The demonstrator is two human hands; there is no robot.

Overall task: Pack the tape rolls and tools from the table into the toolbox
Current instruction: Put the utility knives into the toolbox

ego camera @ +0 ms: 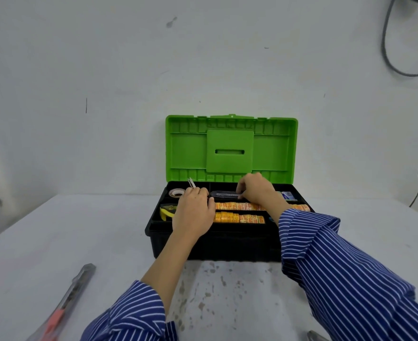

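Observation:
The black toolbox (210, 244) stands open at the table's far middle, its green lid (231, 148) upright. Both hands reach into its top tray. My left hand (193, 210) grips thin metal tweezers (191, 182) whose tips poke up behind the knuckles. My right hand (254, 189) pinches the right end of a dark utility knife (224, 193) lying across the tray's back row. Two rows of orange-yellow tape rolls (237, 206) fill the front compartments. A brownish tape roll (176, 192) lies back left, a yellow tool (166, 212) front left.
A long utility knife with a red and grey body (66, 303) lies on the white table (55, 230) at the near left. A metal object (315, 336) shows at the bottom edge, right. A small blue-white box (288, 195) sits in the tray's back right. Cables hang on the right wall.

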